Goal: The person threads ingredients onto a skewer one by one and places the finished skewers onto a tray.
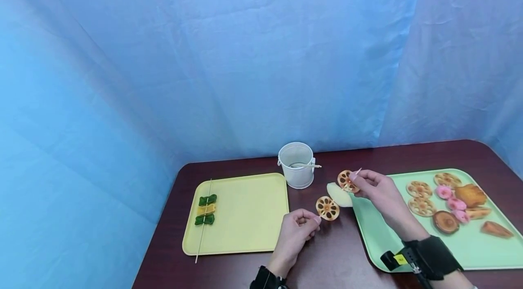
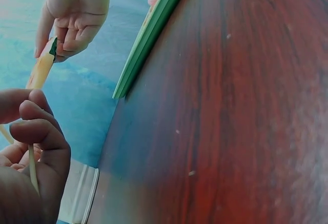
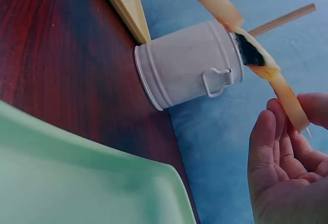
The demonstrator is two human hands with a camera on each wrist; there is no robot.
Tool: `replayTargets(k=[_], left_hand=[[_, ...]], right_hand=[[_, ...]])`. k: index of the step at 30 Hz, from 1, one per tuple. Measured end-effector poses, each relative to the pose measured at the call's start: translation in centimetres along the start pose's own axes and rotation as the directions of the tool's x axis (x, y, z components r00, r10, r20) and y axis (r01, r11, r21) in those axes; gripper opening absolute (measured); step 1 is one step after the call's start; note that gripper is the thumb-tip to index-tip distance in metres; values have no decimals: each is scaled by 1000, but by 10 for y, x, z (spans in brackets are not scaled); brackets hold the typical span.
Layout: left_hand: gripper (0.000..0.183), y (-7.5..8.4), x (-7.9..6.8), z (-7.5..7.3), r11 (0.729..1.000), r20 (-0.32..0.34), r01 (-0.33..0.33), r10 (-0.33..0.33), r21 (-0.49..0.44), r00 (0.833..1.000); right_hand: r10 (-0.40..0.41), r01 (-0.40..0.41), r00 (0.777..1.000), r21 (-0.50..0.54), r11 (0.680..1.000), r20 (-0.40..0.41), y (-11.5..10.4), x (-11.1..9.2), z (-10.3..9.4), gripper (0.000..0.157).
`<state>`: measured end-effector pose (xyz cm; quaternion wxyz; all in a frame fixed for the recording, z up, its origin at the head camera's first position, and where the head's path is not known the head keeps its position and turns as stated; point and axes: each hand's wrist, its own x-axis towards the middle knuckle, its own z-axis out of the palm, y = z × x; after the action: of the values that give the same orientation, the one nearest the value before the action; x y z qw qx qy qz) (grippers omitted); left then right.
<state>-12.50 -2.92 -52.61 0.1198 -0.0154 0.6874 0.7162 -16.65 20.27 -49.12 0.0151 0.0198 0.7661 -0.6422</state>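
Note:
My left hand point(image 1: 297, 233) grips a thin wooden skewer point(image 2: 33, 170) with curled fingers. Threaded on that skewer are a lotus root slice point(image 1: 327, 208) near the left hand, a pale white slice point(image 1: 339, 195) in the middle, and another lotus root slice point(image 1: 345, 180) at the far end. In the right wrist view, the middle piece point(image 3: 251, 49) shows a dark patch. My right hand point(image 1: 379, 194) pinches the far lotus root slice between thumb and fingers, and the skewer's pointed tip point(image 3: 308, 131) sticks out past it. The loaded skewer is held above the dark table.
A yellow tray point(image 1: 249, 216) at left carries a finished-looking skewer of green and yellow pieces point(image 1: 205, 209). Behind stands a white bucket point(image 1: 296, 175) with a stick in it. At right, a green tray point(image 1: 380, 239) holds lotus slices, pink pieces, a mushroom point(image 1: 446, 222) and other food pieces.

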Motion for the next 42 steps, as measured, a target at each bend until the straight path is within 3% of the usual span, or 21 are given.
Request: replayTargets(k=[11,16,25,32,35,38,40,42], left_hand=[[15,5,2,1,997,-26,-74,74,19,997],[13,8,2,3,997,2,-68,68,44,998],[12,6,3,2,987,48,-136,132,83,990],[15,6,3,0,991,24,-104,102,89,995],[13,4,2,-1,985,21,-105,103,138,994],[9,4,1,-3,950,31,-160,158,268,987],[7,5,1,-5,874,51,-243,245,420,968],[5,6,1,-7,774,76,-312,325,552,943]], right_hand=[[2,-2,1000,-48,999,-11,-2,-1,2,54],[-6,5,1000,-59,998,-11,-6,0,-1,55],[-1,1,1000,-40,999,2,-7,0,-5,56],[14,-13,1000,-28,1000,15,-2,-2,-2,56],[16,-15,1000,-35,999,13,-2,-4,0,56],[11,-10,1000,-42,999,10,-2,-6,0,54],[2,-2,1000,-42,999,9,-3,-7,0,53],[-7,8,1000,-37,999,10,-4,-7,1,51]])
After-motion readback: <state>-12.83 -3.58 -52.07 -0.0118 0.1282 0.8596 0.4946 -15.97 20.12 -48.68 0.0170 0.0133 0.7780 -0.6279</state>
